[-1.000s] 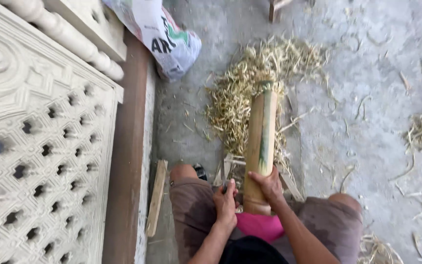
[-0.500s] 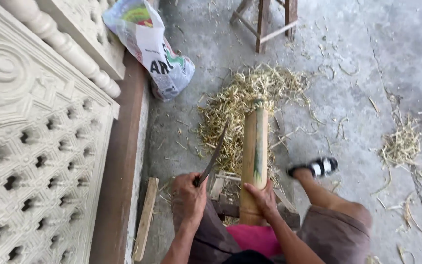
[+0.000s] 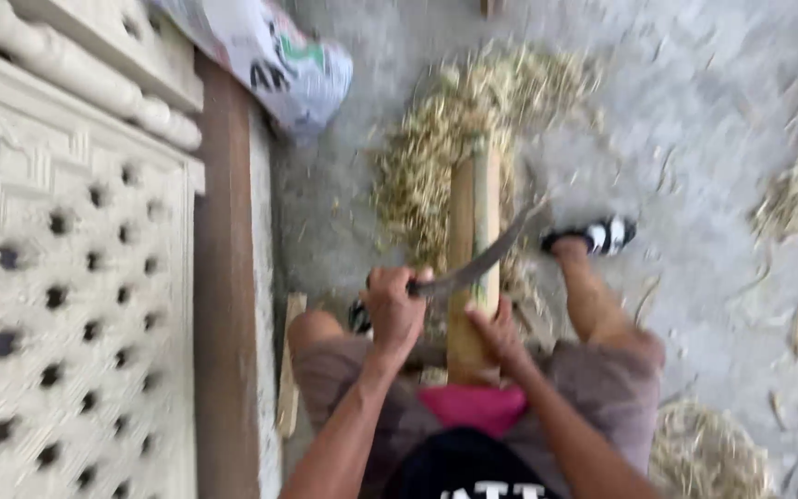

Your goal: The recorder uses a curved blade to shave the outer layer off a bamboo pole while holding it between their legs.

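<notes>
My left hand (image 3: 393, 310) grips a curved knife (image 3: 477, 266) across the upright bamboo pole (image 3: 471, 254), steadied by my grasping right hand (image 3: 501, 334); shavings (image 3: 436, 148) already heaped, green skin remaining.

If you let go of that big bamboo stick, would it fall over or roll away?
Probably both. The bamboo pole stands on end, steadied by the right hand, so it would likely tip. It looks round, so it may roll. It seems stiff, not bending under the blade in the left hand.
</notes>
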